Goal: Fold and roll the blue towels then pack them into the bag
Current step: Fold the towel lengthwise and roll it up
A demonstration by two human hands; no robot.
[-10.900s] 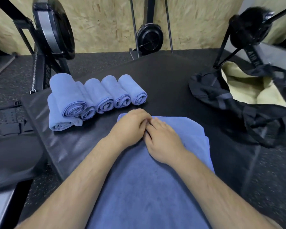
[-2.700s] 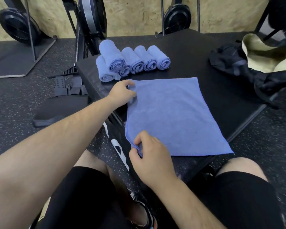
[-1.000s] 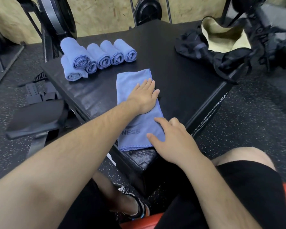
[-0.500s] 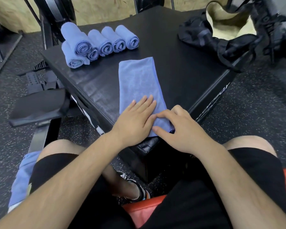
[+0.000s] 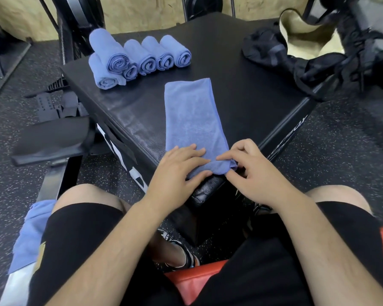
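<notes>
- Two hands at the near hem of folded towel (image 5: 190, 115): left hand (image 5: 179, 166) with fingers (image 5: 189, 151) flat on top, thumb tucked under the hem, pinching; right hand (image 5: 250, 171) nipping the near right corner between index and thumb.
- Soft, light, limp cloth by the look; prone to skew; best held at both near corners.
- Past the fingertips: rest of the strip, flat on black box (image 5: 252, 111).
- Farther, left: rolled towels (image 5: 142, 60); farther, right: open bag (image 5: 296, 54).
</notes>
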